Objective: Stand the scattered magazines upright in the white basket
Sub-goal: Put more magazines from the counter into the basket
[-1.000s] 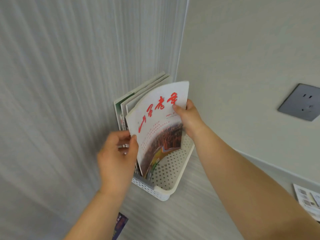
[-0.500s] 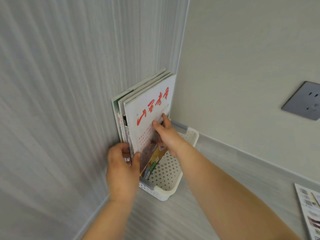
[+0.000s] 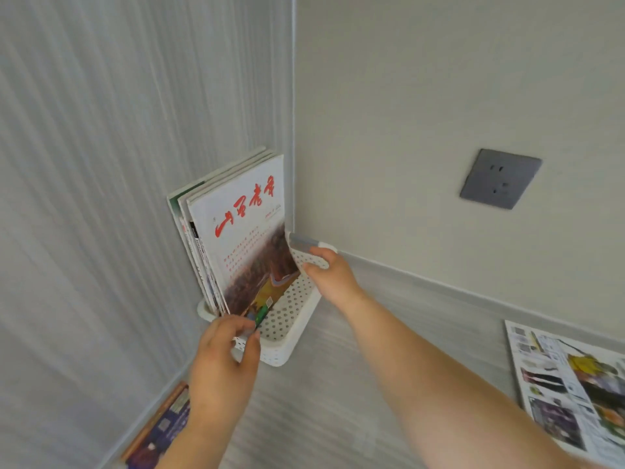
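Several magazines (image 3: 243,231) stand upright in the white basket (image 3: 282,350) at centre frame. The left hand (image 3: 221,363) pinches its near rim and the right hand (image 3: 333,279) grips its far rim. A purple magazine (image 3: 162,431) lower left and an open magazine (image 3: 575,390) lower right lie flat, not yet filed.

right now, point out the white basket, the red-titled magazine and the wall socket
white basket (image 3: 279,355), head view, near front wall
red-titled magazine (image 3: 241,231), head view, front cover
wall socket (image 3: 500,179), head view, grey faceplate

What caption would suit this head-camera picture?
With magazines upright inside, left hand and right hand grip the basket rim.
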